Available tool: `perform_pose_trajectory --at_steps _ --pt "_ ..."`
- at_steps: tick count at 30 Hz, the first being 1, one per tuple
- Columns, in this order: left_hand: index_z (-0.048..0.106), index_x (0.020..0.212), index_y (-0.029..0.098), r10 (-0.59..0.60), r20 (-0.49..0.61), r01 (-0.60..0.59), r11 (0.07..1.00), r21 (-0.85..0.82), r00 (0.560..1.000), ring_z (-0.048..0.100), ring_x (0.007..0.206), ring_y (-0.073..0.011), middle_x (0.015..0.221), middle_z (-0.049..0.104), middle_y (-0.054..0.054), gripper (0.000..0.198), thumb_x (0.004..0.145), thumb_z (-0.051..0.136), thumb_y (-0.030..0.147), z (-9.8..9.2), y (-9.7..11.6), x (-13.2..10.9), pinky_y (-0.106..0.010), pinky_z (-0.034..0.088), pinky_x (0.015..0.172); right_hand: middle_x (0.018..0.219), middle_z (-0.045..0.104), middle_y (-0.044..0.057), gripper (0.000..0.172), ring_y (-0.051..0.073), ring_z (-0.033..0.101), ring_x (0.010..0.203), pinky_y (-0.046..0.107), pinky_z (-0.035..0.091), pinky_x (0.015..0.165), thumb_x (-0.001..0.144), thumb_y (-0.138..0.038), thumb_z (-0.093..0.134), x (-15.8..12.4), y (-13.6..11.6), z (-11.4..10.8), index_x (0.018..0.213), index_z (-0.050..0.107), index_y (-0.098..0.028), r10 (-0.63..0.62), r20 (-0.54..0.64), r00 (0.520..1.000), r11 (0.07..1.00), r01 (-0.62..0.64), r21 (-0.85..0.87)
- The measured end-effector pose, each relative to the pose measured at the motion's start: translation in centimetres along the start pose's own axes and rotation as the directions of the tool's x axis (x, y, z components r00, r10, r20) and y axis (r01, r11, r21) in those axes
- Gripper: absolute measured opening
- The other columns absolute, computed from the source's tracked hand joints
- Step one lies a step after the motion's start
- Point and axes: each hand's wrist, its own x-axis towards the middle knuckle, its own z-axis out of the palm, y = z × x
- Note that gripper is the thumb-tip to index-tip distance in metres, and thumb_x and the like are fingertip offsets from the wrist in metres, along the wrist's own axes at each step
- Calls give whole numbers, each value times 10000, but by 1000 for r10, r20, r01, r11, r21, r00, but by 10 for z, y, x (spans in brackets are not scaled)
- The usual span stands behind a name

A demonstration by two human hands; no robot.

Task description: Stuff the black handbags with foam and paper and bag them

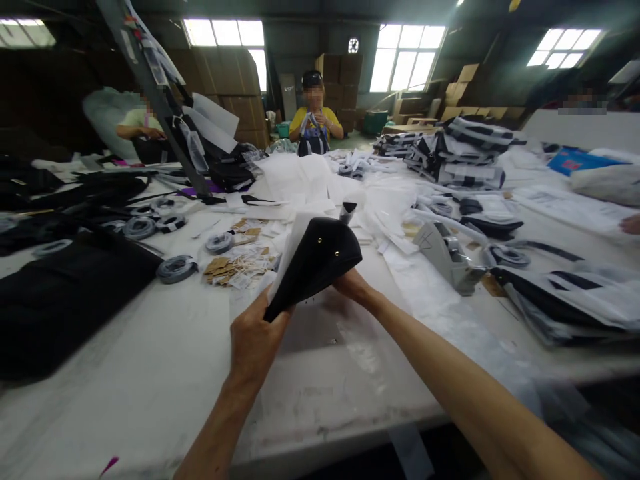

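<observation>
I hold a small black bag [315,263] with gold studs up over the white table [150,373], tilted on its side. My left hand [255,340] is closed on its lower left corner. My right hand [356,288] grips its lower right edge from underneath, with the fingers partly hidden behind the bag. White paper [295,233] sticks out from behind the bag. A clear plastic sleeve [350,340] lies flat on the table just below my hands.
Black fabric [65,300] lies at the left, with tape rolls [176,268] and brown tags [235,267] beside it. A grey tool [450,257] and packed bags [565,300] sit at the right. Stacked bags [460,157] rise behind. Two people work at the far end.
</observation>
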Motion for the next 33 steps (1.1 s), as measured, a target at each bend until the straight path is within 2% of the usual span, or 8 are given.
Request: perform_pose_trajectory --at_steps 2,5,9,13,16,20,26,33 --pt "638 1227 205 108 -35 -108 994 0 993 719 893 -207 1060 749 -42 390 850 640 308 7 1 -5 -277 550 830 1221 684 63 292 286 604 1150 443 453 1008 925 -229 527 -23 4 -12 1176 673 -255 30 -27 999 999 -30 -14" --pt "551 1337 181 304 -50 -302 953 35 951 688 1034 -205 1202 700 -76 461 877 582 188 23 4 -19 -292 536 917 1218 686 73 318 278 618 1145 432 458 1028 882 -193 560 -94 10 -22 1169 689 -237 -57 -1 998 995 56 -84" --pt "469 1419 253 504 95 -512 836 198 858 658 1084 -218 1259 663 -76 602 860 523 38 45 13 -50 -351 534 953 1221 690 75 317 271 613 1178 425 451 1075 853 -186 617 -198 -1 -28 1146 715 -254 -205 93 974 972 214 -97" --pt "426 1447 324 544 207 -581 745 328 813 656 1059 -223 1246 651 -75 666 863 536 23 56 21 -68 -372 546 938 1087 743 10 245 193 701 989 259 562 886 898 -232 624 -227 -33 -51 1108 722 -309 -246 150 958 968 237 78" --pt "437 1442 306 567 205 -600 716 358 798 660 1042 -225 1232 650 -91 636 874 533 37 58 22 -69 -368 554 920 962 756 4 154 177 707 880 239 560 807 926 -281 598 -187 -51 -81 983 741 -276 -204 12 979 963 198 184" --pt "432 1445 298 591 201 -619 690 375 781 650 1079 -225 1257 643 -98 592 905 487 62 58 21 -67 -367 550 928 880 755 6 148 193 694 833 264 527 772 889 -282 620 -84 -52 -97 877 759 -233 -105 -51 993 991 108 74" --pt "416 1460 295 572 189 -594 691 412 798 629 1130 -234 1390 577 -64 551 941 443 114 45 12 -66 -370 547 949 623 698 48 101 219 696 710 268 513 677 751 -261 755 48 -33 -53 733 739 -163 177 157 972 974 -150 -170" --pt "387 1475 315 557 171 -561 672 484 813 628 1145 -248 1409 562 -58 563 943 461 146 49 6 -85 -375 540 959 585 672 24 384 228 692 683 261 515 608 485 -353 918 88 -12 -7 773 732 -181 263 252 931 949 -203 -242"
